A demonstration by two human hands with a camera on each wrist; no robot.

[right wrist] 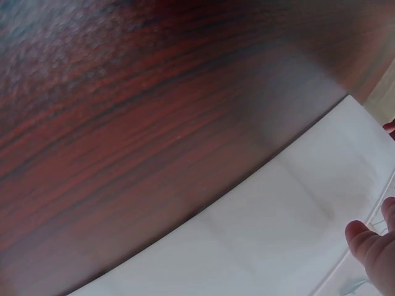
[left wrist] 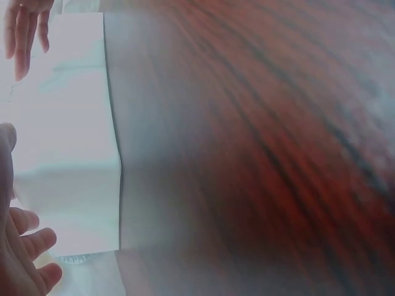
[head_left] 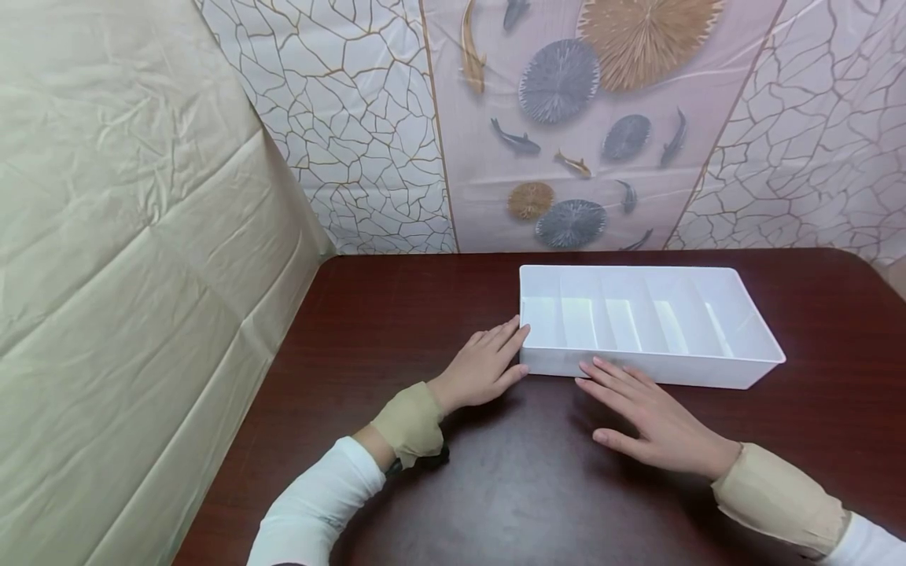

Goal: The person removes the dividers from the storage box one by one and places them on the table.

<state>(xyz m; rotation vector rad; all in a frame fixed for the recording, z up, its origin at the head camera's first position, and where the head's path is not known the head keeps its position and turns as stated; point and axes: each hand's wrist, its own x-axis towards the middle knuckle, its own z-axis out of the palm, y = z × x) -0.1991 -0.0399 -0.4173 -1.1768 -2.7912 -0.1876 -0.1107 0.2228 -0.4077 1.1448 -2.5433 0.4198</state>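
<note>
A white plastic tray (head_left: 708, 372), divided into several compartments, lies on the table right of the middle. My left hand (head_left: 484, 365) is at its near left corner, fingers extended against the left end and thumb by the front wall. In front of the long near wall is my right hand (head_left: 647, 417), fingers straight and spread, fingertips at that wall; whether they press it I cannot tell. The left wrist view shows the tray's plain wall (left wrist: 74, 135) with fingers (left wrist: 40, 243) beside it. In the right wrist view, the wall (right wrist: 259, 228) runs diagonally past a fingertip (right wrist: 358, 231).
The dark red-brown table (head_left: 396, 306) has a shiny wood-grain surface. A patterned cloth (head_left: 382, 118) with fish and round shapes hangs behind its far edge. Pale creased fabric (head_left: 141, 275) borders the left side.
</note>
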